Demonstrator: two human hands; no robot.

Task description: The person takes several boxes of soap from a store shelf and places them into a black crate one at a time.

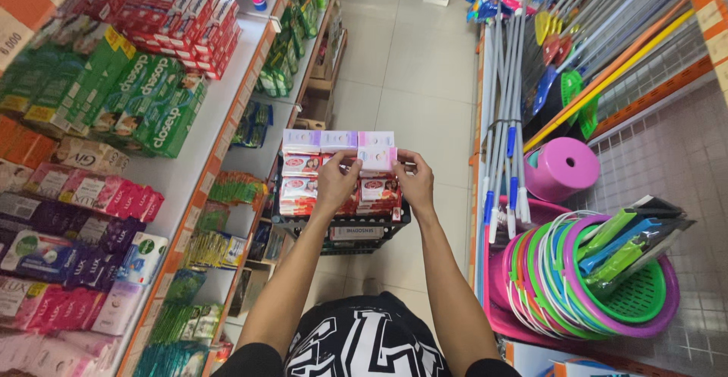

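A black plastic crate (356, 234) stands on the tiled aisle floor, stacked with small soap boxes in pink, white and red (300, 172). My left hand (337, 181) and my right hand (413, 180) reach out over the stack. Together they pinch one small pink-and-white box (377, 157) at the top of the pile, the left hand on its left end, the right hand on its right end. Other pale boxes (318, 140) lie in a row along the top behind it.
White shelves (205, 149) on the left carry toothpaste cartons and soap bars. On the right stand mop handles (504, 119), a pink bucket (563, 166), and stacked coloured baskets (607, 286). The tiled aisle (409, 58) runs ahead.
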